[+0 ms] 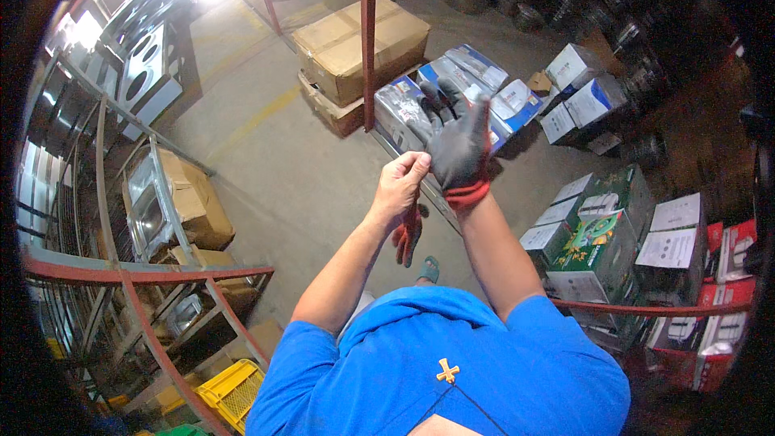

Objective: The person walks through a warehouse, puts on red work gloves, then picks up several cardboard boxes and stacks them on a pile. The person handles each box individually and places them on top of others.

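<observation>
My right hand (462, 145) is raised in a dark grey work glove with a red cuff (468, 195). Its fingers are stretched out and spread, with nothing in them. Close beside the gloved palm is my bare left hand (400, 186), closed with thumb and fingers pressed together. A second red and black glove (409, 236) hangs just below the left hand, which appears to hold it; the grip itself is hidden. Whether the left fingertips touch the worn glove I cannot tell.
Cardboard boxes (359, 44) stand ahead beside a red metal post (369, 0). Blue and white packages (460, 73) lie right of it. Several cartons (597, 234) are stacked at the right. Metal racking (105, 274) and a yellow crate (234, 391) are at the left.
</observation>
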A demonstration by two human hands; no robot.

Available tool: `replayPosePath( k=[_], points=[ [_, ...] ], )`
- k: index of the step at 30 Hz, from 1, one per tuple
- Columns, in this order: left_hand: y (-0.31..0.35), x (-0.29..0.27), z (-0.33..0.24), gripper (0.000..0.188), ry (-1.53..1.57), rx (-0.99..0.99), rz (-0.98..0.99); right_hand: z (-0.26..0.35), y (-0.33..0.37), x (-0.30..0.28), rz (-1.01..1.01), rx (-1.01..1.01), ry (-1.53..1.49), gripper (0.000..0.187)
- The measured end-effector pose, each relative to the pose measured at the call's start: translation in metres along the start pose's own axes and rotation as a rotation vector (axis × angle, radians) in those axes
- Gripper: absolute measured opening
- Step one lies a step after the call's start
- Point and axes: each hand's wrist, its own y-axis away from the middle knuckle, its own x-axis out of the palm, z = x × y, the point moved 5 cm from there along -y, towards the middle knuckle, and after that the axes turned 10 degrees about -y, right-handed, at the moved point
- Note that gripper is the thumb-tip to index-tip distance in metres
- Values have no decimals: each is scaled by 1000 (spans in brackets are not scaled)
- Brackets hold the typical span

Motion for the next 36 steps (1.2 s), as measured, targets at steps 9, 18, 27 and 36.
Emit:
replayPosePath(
  k=[9, 18, 27, 36],
  points=[
    [17, 24, -14, 24, -598, 583, -172, -23, -13, -91, -387, 22, 1058, 79],
    [-4, 0, 59, 19, -195, 47, -96, -47, 8, -160, -453, 276, 1460, 73],
    [-19, 10, 34, 20, -1363, 419, -71, -87, 46, -214, -203, 662, 1890, 63],
    [-24, 63, 53, 23, -1409, 586, 253, -99, 51, -237, 88, 558, 2281, 54]
  ],
)
